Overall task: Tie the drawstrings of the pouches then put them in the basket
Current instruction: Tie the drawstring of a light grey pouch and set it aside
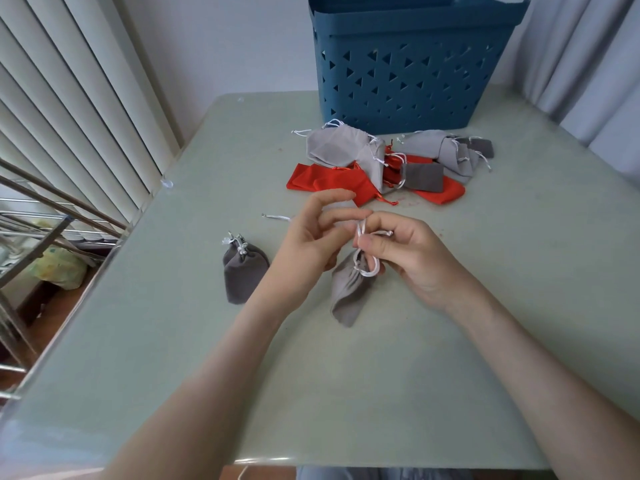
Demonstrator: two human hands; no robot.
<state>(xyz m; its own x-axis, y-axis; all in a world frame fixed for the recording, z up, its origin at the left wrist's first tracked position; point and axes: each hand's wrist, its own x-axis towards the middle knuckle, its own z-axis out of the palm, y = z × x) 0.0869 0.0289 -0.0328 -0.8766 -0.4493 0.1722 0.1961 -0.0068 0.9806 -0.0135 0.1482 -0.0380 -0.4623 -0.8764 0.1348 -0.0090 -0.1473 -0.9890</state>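
A small grey pouch (348, 294) hangs just above the table in the middle, its neck gathered. My right hand (412, 258) pinches its white drawstrings (362, 233) at the neck, with a loop of cord around the fingers. My left hand (308, 244) holds the other end of the cord, which trails off to the left. A darker grey pouch (242, 271) with its neck cinched lies to the left on the table. The blue basket (408, 67) with triangle holes stands at the back.
A pile of grey and red pouches (388, 164) lies in front of the basket. The pale green table (346, 393) has its left edge beside a metal rack (41, 220) and vertical blinds. Curtains hang at the right.
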